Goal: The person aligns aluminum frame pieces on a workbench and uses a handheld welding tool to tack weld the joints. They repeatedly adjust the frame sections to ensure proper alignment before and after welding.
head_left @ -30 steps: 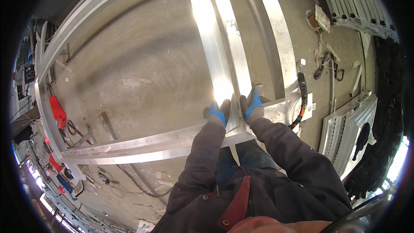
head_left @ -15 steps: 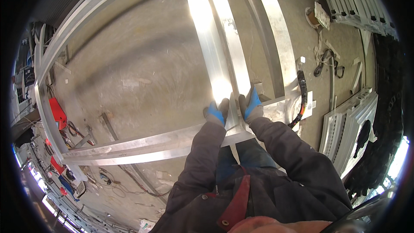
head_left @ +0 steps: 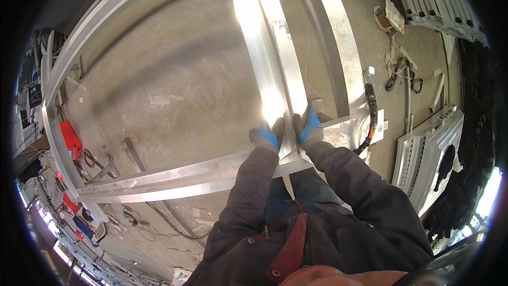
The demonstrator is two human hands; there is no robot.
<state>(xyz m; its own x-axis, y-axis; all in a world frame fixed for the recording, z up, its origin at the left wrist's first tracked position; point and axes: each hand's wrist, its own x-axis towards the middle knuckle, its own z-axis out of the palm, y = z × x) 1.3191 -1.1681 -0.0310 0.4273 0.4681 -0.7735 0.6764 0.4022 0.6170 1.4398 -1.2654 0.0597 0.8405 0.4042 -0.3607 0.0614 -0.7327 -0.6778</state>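
Gloved left hand (head_left: 268, 135) and gloved right hand (head_left: 309, 129) at either side of two close-lying bright metal bars (head_left: 250, 37), near ends by the long near rail (head_left: 169, 176), bars running away from the body; cannot tell whether fingers close on metal.

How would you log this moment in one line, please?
Left hand at left edge of metal bars | right hand at their right edge | black cable right of both hands

Passage: floor (head_left: 169, 74) left of left hand (head_left: 266, 136) | Obstacles: metal beam (head_left: 254, 42) ahead, cable (head_left: 371, 108) rightward
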